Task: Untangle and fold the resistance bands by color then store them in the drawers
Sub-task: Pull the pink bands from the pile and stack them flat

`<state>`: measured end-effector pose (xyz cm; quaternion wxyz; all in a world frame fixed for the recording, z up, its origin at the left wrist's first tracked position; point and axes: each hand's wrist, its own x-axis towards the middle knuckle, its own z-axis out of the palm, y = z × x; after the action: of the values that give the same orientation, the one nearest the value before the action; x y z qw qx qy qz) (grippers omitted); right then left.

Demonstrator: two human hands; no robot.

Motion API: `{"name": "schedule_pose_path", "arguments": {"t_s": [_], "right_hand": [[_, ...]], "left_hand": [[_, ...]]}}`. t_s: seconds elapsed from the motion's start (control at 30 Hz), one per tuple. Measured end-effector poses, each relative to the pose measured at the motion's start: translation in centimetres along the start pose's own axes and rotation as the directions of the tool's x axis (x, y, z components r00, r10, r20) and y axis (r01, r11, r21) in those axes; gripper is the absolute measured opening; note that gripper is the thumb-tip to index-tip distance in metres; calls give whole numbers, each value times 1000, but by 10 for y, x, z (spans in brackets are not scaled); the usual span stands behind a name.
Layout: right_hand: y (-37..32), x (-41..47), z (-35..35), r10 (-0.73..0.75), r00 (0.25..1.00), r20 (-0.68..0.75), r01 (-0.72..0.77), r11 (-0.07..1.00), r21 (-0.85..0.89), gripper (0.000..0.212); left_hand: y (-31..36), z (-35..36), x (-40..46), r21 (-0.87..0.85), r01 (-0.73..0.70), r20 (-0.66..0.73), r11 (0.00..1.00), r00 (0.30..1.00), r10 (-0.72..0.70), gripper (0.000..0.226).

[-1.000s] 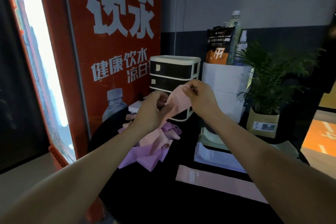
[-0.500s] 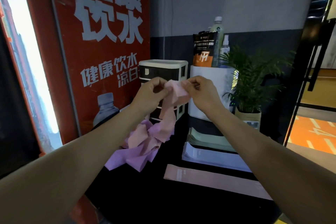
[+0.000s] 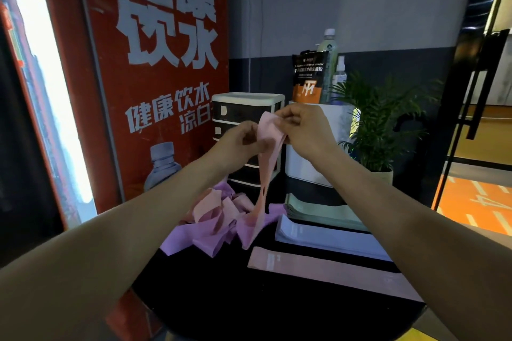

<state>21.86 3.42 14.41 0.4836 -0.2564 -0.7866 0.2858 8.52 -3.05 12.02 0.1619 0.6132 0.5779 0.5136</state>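
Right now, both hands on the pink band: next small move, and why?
Probably lift it a little higher. Both the left hand and right hand pinch the pink band's top, but its lower end still hangs into the tangled pile of pink and purple bands, so it may not be free yet.

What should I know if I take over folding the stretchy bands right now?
Left hand and right hand both pinch the top of one pink band, lifted up; its bottom end hangs by the tangled pile of pink and purple bands.
Done: flat stacks of green bands, pale blue bands and a folded pink band on the table.
Left: fold this one, untangle the rest, fill the drawers.
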Motion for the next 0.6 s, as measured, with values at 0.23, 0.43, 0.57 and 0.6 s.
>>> {"name": "schedule_pose_path", "arguments": {"t_s": [0.23, 0.43, 0.57, 0.6], "right_hand": [[1, 6, -14, 15, 986, -165, -21, 999, -34, 13], [21, 7, -9, 110, 967, -228, -110, 994, 11, 14], [29, 12, -2, 207, 933, -295, -188, 978, 92, 11], [31, 12, 1, 224, 925, -306, -201, 974, 106, 11]], "left_hand": [[-19, 2, -16, 139, 63, 96, 988, 992, -77, 16], [-38, 7, -36, 104, 160, 130, 982, 976, -173, 36], [-48, 5, -50, -103, 245, 237, 964, 947, -215, 47], [-51, 3, -51, -75, 261, 267, 962, 935, -233, 46]]}}
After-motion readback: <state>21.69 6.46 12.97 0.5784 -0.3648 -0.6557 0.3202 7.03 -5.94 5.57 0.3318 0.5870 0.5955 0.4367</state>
